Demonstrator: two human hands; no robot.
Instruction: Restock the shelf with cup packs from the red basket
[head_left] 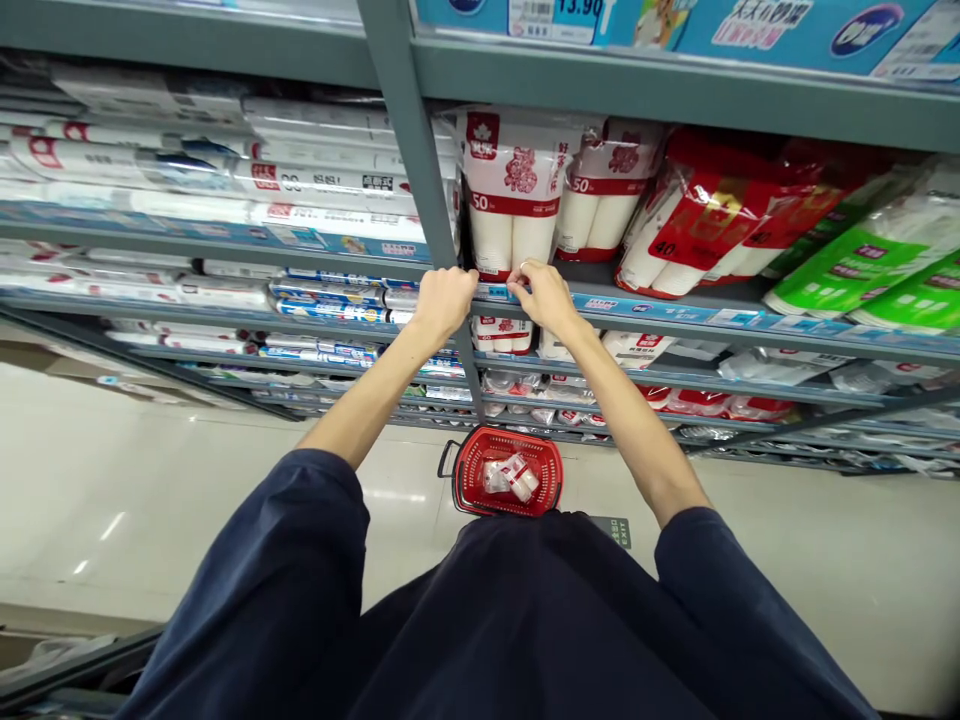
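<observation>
A: Quick, hands?

B: Left hand (442,303) is curled round the grey steel upright (406,130) at the shelf lip, fingers hooked, narrow grip, not on any goods. Right hand (544,298) is just beside it, fingertips (519,281) pinched in at the foot of the white pack (511,190), right by the blue price strip (600,308).

A: Holding the pack, or the strip?

B: Can't tell. The fingers cover the contact point. Narrow pinch, that's all I'd log.

A: Where's the pack, and how's it lying?

B: Shelf bay right of the upright, hard against it, with a similar pack (611,190) just beside it. Stands upright, long axis vertical, top toward the shelf above, printed "50" face out toward the camera.

A: Risks?

B: It's tall and sits behind the lip, so a pull at the foot could tip it outward, top first. The top could also snag under the shelf above. A weak pinch could let it slip, and it could drop past the red basket (551,470) onto the floor (150,500). The strip could also pop off if those fingers are really on it.
</observation>
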